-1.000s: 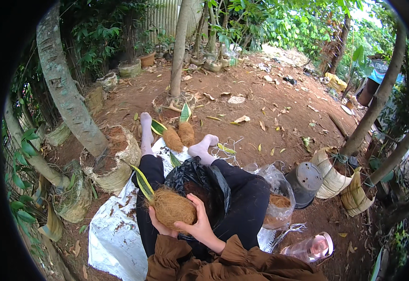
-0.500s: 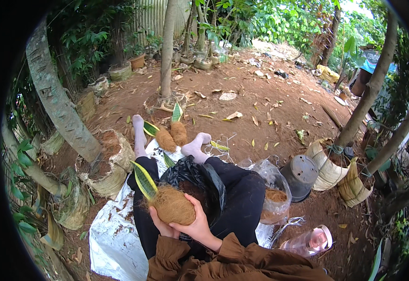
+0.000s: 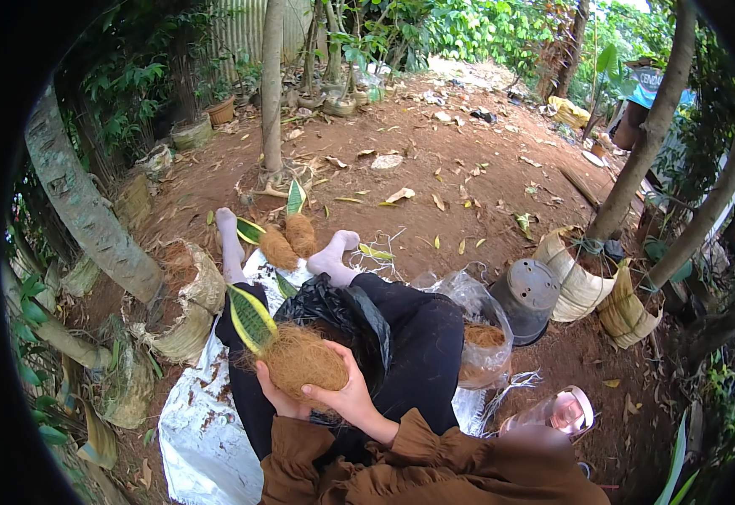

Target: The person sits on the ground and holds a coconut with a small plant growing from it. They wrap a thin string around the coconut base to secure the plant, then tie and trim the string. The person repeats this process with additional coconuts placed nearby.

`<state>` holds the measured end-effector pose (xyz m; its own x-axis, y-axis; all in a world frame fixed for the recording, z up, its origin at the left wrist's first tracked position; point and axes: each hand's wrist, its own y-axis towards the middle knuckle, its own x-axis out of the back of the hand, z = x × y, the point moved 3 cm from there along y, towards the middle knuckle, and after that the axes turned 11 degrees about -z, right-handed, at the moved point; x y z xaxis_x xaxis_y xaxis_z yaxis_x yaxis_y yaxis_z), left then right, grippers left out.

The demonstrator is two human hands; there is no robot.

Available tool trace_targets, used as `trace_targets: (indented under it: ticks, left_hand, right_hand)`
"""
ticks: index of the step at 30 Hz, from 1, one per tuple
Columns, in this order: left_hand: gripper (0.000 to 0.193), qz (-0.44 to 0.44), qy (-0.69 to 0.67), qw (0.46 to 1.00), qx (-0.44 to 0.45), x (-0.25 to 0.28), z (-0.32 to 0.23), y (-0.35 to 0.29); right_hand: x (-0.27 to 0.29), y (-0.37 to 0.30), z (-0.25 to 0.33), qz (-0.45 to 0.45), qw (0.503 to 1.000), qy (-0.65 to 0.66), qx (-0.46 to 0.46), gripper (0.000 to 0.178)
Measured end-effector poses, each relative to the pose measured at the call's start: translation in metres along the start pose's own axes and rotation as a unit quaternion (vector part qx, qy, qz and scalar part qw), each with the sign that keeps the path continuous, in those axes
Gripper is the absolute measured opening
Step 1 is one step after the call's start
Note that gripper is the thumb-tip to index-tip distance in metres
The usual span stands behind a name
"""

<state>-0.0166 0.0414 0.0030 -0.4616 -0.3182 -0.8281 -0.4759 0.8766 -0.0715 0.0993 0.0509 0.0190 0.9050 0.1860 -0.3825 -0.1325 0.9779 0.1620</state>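
Observation:
Over my lap I hold a rounded ball of brown coconut fibre (image 3: 306, 360) with a yellow-edged snake plant leaf (image 3: 252, 320) sticking out of its upper left end. My left hand (image 3: 278, 392) cups the ball from the left and below, most of its fingers hidden beneath. On the right, my right hand (image 3: 346, 389) wraps its side, thumb pressed on the lower face. Just behind the ball, a black plastic bag (image 3: 346, 316) lies open between my legs, dark material inside. Two more fibre-wrapped snake plants (image 3: 301, 236) lie on the soil between my feet.
A white sack (image 3: 207, 425) is spread under my legs. At my right are a clear plastic bag of brown fibre (image 3: 484, 338), an upturned black pot (image 3: 529, 295) and a pinkish clear tumbler (image 3: 553, 412). Trees in fabric planters (image 3: 191, 295) stand on both sides.
The view has shifted a little, so the scene sits further left. Both hands stay around the fibre ball, which is turned slightly; my right thumb lies more across its lower face.

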Motion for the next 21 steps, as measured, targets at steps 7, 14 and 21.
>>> trace_targets:
  ticks: [7,14,21]
  left_hand:
    - [0.069,0.014,-0.011,1.0,0.0,0.014,-0.004,0.003]
    - [0.068,-0.141,-0.041,0.989,0.017,0.04,0.003,0.0]
    - [0.069,-0.137,-0.045,0.989,0.008,0.04,0.001,0.003]
  right_hand:
    - [-0.001,-0.001,-0.012,0.025,0.997,0.04,-0.068,0.08]
    - [-0.004,-0.007,-0.037,0.031,0.993,-0.075,-0.081,0.1]
    - [-0.005,-0.009,-0.011,0.097,0.982,-0.159,0.029,0.107]
